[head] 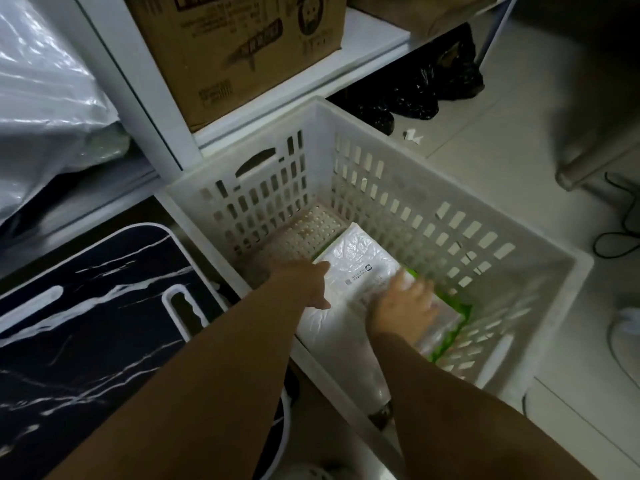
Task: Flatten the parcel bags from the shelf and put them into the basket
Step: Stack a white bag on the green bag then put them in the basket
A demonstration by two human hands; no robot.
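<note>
Pale floor tiles (519, 109) run off toward 1 o'clock, and a white shelf (156, 98) fills the top left with a brown cardboard box (239, 50) sitting on it. Shiny clear plastic wrap (45, 84) is bunched up at 10 o'clock, and some black plastic bags (426, 88) sit on the floor under the shelf at about 1 o'clock. A black marble-pattern board (86, 306) lies at 8 o'clock.

Right in the middle is the white slotted basket (398, 161), on the floor just in front of the shelf. Down in the bottom of it lies a white parcel bag (360, 268), pretty flat, with a green-edged bag (457, 317) peeking out from under it at the 4 o'clock side.

Both arms reach into the basket. The left hand (308, 282) looks open, fingers mostly straight and pointing at 1 o'clock, touching the left edge of the white parcel bag. The right hand (405, 306) is spread flat, fingers splayed, pressing down on the bag's right side where it overlaps the green one. It's a bit blurred. Neither hand is curled around anything as far as I can see.
</note>
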